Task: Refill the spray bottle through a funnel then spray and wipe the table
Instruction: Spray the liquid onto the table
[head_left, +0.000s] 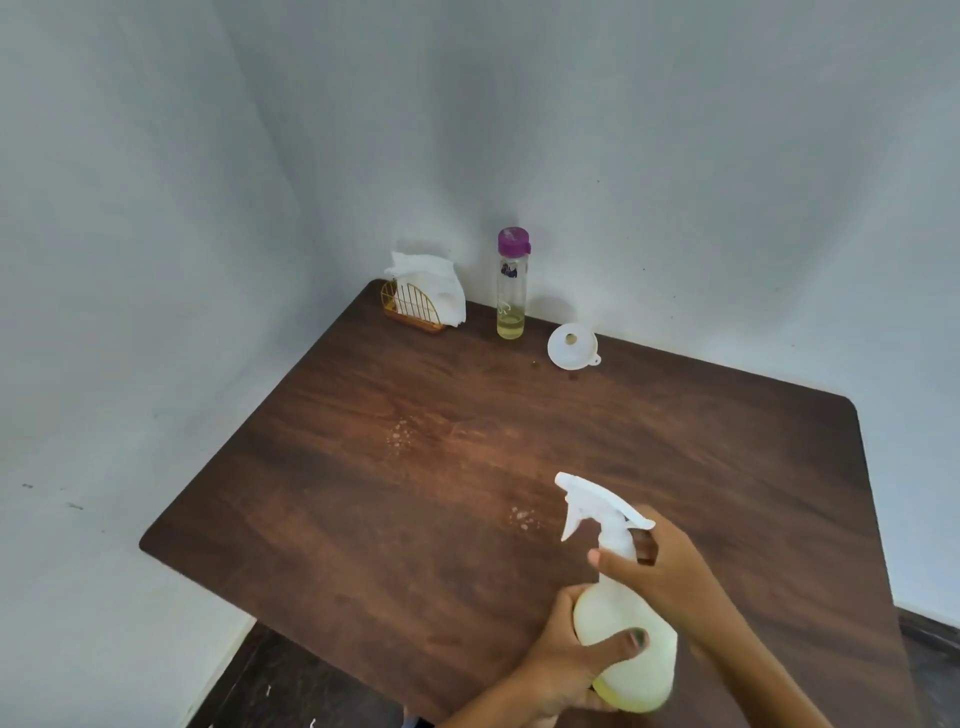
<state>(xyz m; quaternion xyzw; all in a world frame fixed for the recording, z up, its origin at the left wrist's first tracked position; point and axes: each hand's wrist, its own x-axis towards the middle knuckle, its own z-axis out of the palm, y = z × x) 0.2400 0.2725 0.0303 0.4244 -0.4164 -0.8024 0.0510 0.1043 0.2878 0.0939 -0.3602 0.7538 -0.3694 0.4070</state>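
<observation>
A white spray bottle (618, 623) with pale yellow liquid is held above the near part of the dark wooden table (363, 519), nozzle pointing up and left. My left hand (566, 670) grips its round body from the left, thumb across the front. My right hand (660, 561) wraps the neck just below the white trigger head. A white funnel (571, 345) lies on its side at the far edge. Two small patches of droplets (399, 439) sit on the table, one mid-left and one close to the nozzle.
A tall clear bottle (512, 283) with a purple cap and a little yellow liquid stands at the far edge by the wall. A gold wire holder with white napkins (423, 296) sits in the far left corner. Grey walls close both far sides.
</observation>
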